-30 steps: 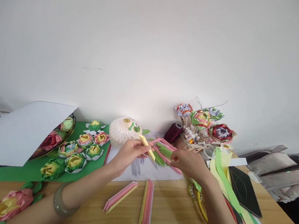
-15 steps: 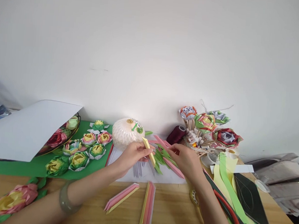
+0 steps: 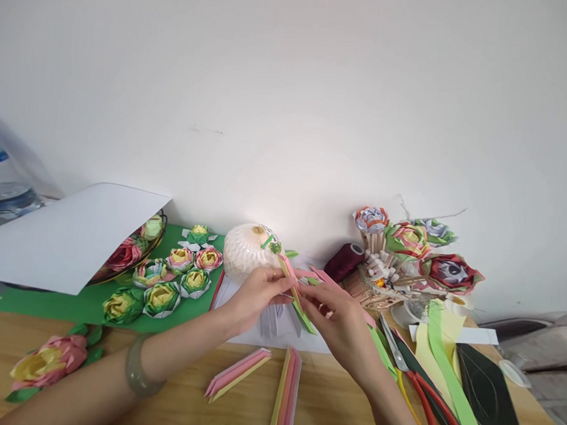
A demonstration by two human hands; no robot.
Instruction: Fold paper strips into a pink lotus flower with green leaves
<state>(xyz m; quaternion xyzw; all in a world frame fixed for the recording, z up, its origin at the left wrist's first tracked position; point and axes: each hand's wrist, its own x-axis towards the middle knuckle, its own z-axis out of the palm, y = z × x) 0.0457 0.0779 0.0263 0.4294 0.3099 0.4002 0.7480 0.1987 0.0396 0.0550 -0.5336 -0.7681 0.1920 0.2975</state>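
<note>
My left hand (image 3: 258,298) pinches a narrow yellow folded paper strip, tilted above the white paper. A pink folded strip (image 3: 287,264) lies against it, and the fingertips of my right hand (image 3: 339,317) close on the lower part of this pair. Fingers partly cover both strips. Behind my right hand lie more pink folded strips (image 3: 325,277), with grey-white folded strips (image 3: 276,322) below my hands. Two layered bundles rest on the wooden table: a pink and yellow bundle (image 3: 238,372) on the left and a yellow, pink and white bundle (image 3: 287,397) on the right.
Several paper lotus flowers (image 3: 161,299) sit on a green sheet (image 3: 76,298) at left. A white ribbed ball-like object (image 3: 244,255) stands behind my hands. Right are a maroon thread spool (image 3: 343,262), red-handled scissors (image 3: 426,391), paper strips (image 3: 448,360) and a flower arrangement (image 3: 408,240).
My right hand has moved left from the pile, bringing a pink strip against the yellow one in my left hand. The view has shifted slightly, and the scissors show more fully.
</note>
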